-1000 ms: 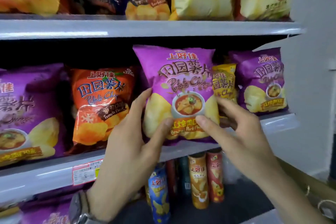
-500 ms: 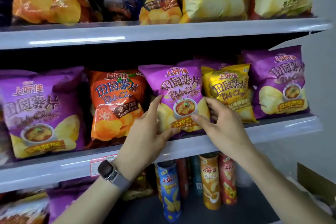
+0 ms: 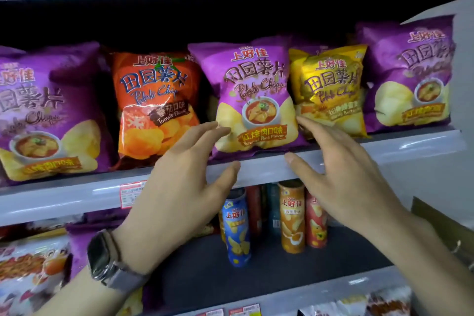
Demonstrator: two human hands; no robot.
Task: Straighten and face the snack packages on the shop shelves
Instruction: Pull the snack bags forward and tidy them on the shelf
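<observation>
Purple bag (image 3: 252, 95) is stood at the shelf (image 3: 384, 147) lip between orange bag (image 3: 156, 105) and yellow bag (image 3: 331, 90); left hand (image 3: 184, 174) and right hand (image 3: 341, 169) are spread, empty.

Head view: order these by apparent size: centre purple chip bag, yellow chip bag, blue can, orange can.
1. centre purple chip bag
2. yellow chip bag
3. blue can and orange can look alike; unranked

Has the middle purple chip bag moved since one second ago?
Yes. The purple bag moved back: earlier its bottom covered the shelf edge; now it stands behind that edge.
</observation>
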